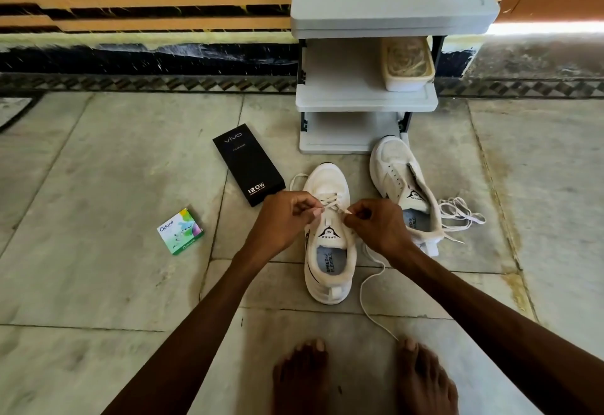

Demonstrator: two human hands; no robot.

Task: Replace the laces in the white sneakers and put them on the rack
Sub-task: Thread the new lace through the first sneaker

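Pinching the cream flat lace (332, 200) on either side, left hand (283, 216) and right hand (376, 222) curled tight, over the top eyelets of the white mesh sneaker (327, 182) standing upright on the stone floor (98, 159). To its right, a second white sneaker (392, 166), unlaced, toe just beside the grey plastic rack (366, 101), loose white lace (461, 215) heaped alongside.

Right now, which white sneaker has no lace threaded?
The sneaker by the rack: its eyelets are bare, a loose lace beside it. The left hand and right hand pinch the lace on the other sneaker.
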